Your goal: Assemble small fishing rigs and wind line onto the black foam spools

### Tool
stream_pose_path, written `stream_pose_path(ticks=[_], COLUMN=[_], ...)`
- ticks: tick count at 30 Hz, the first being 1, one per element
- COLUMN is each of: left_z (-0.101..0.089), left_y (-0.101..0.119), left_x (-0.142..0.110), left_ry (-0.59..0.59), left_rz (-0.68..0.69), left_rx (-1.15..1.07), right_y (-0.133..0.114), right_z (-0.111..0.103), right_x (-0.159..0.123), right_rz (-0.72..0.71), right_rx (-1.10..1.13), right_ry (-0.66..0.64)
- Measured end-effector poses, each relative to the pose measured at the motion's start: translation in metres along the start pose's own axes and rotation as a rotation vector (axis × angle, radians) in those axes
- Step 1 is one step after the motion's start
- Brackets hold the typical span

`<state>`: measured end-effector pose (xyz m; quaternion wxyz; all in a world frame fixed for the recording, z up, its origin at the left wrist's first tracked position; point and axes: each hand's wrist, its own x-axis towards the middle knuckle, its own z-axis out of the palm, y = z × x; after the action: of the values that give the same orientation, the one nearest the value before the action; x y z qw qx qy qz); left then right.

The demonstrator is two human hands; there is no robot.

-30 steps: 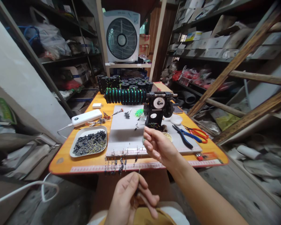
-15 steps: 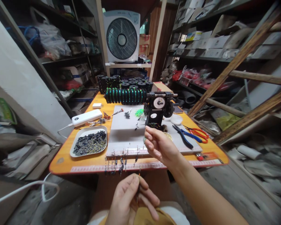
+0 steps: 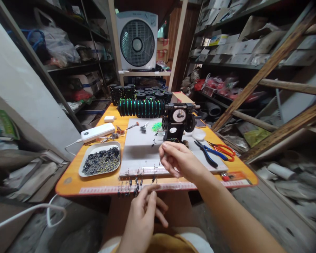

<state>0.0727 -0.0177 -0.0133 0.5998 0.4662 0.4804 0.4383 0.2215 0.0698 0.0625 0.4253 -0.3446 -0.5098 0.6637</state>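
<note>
My right hand (image 3: 177,158) is raised over the front of the grey board (image 3: 137,151), thumb and fingers pinched together. Whatever sits in that pinch is too small to make out. Lower and to the left, my left hand (image 3: 147,211) has its fingers apart, with nothing visible in them. Its index finger reaches toward a row of small dark fishing-tackle pieces (image 3: 136,184) hanging on short lines at the board's front edge. Behind my right hand stands a black winding machine (image 3: 175,123) with a row of black spools (image 3: 140,108) wound with green-blue line.
A white tray (image 3: 80,173) of small metal-and-black parts sits left, near a white power bank (image 3: 97,131). Dark-blue pliers (image 3: 206,154) and orange-handled pliers (image 3: 226,153) lie right. More black spools (image 3: 150,93) and a box fan (image 3: 137,42) stand behind; a wooden ladder (image 3: 263,77) leans right.
My left hand has let go of the thin dark piece on a line, moved up toward the table edge and spread its fingers. My right hand has turned slightly, still pinched.
</note>
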Motion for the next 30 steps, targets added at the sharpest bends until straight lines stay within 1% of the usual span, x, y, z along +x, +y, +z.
stream_pose_path(ticks=[2, 4, 6, 9, 11, 13, 14, 17, 19, 20, 22, 24, 27, 30], left_z=[-0.002, -0.003, -0.004, -0.003, 0.001, 0.005, 0.007, 0.011, 0.012, 0.012, 0.011, 0.011, 0.012, 0.015], left_y=[0.004, 0.012, 0.025, 0.047, 0.059, 0.064, 0.065, 0.061, 0.056, 0.053, 0.048, 0.044, 0.036, 0.028], left_x=[0.003, 0.007, 0.013, 0.028, 0.040, 0.049, 0.052, 0.055, 0.052, 0.049, 0.042, 0.034, 0.023, 0.017], left_ry=[0.036, 0.069, 0.128, 0.220, 0.195, 0.137, 0.103, -0.015, -0.106, -0.152, -0.236, -0.274, -0.275, -0.272], left_rz=[0.023, 0.061, 0.175, 0.396, 0.512, 0.571, 0.574, 0.489, 0.388, 0.333, 0.228, 0.136, 0.017, -0.061], left_rx=[0.210, 0.376, 0.442, 0.365, 0.315, 0.267, 0.229, 0.052, -0.096, -0.173, -0.310, -0.404, -0.494, -0.582], right_y=[-0.007, -0.014, -0.019, -0.026, -0.029, -0.030, -0.030, -0.023, -0.015, -0.012, -0.005, -0.003, -0.004, -0.005], right_z=[-0.001, -0.001, -0.001, 0.000, 0.000, 0.000, 0.001, 0.001, 0.000, 0.000, -0.001, -0.002, -0.003, -0.003], right_x=[-0.002, -0.003, -0.004, -0.007, -0.008, -0.009, -0.009, -0.005, -0.001, 0.001, 0.004, 0.006, 0.006, 0.007], right_rz=[0.002, 0.011, 0.013, -0.011, -0.018, -0.006, -0.002, 0.026, 0.064, 0.090, 0.127, 0.139, 0.134, 0.143], right_rx=[-0.145, -0.249, -0.317, -0.360, -0.365, -0.335, -0.295, -0.002, 0.186, 0.241, 0.284, 0.320, 0.353, 0.362], right_ry=[-0.023, -0.040, -0.055, -0.064, -0.064, -0.065, -0.067, -0.040, -0.011, -0.002, 0.004, 0.015, 0.025, 0.018])
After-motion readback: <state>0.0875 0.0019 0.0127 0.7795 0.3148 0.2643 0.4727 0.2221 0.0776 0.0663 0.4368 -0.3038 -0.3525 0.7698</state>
